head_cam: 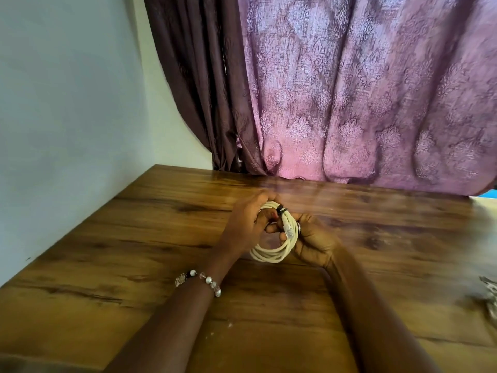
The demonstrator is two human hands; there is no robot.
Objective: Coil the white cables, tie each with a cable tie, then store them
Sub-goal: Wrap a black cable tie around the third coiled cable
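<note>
Head view, backdrop: a patterned mauve-pink fabric curtain (pixel 363 90) with a darker brown curtain (pixel 199 90) beside it hangs behind the far edge; a pale painted wall (pixel 67 90) stands on the left.
Worktop: a glossy brown wood-grain worktop (pixel 134 251) carries the whole job; its near right edge shows a blurred greyish item (pixel 488 294) that I cannot identify.
Forearms: both reach in from the near side and meet over the middle of the worktop; the left wrist wears a bracelet of pearly and clear beads (pixel 200 281).
Cable: a white round cable wound into a coil of several loops (pixel 271 254) is held just above the worktop, between the two hands, with a clear plastic plug end (pixel 290 232) lying along its right side.
Tie: a thin black cable tie (pixel 281 210) already circles the bundle at the top of the coil.
Left grip: the left hand (pixel 250 222) curls its fingers round the coil's upper left part.
Right grip: the right hand (pixel 312 240), with a ring on one finger, holds the coil's right side, fingers wrapped round the loops near the plug.
Progress: judging by the wrapped tie, coiling of this cable looks finished and the tying is at or near its end; whether the tie is fully pulled tight I cannot tell.
Remaining: this coil is not yet stored, and no storage place shows here; no other white cable is clearly in view, so how many are left cannot be told.
</note>
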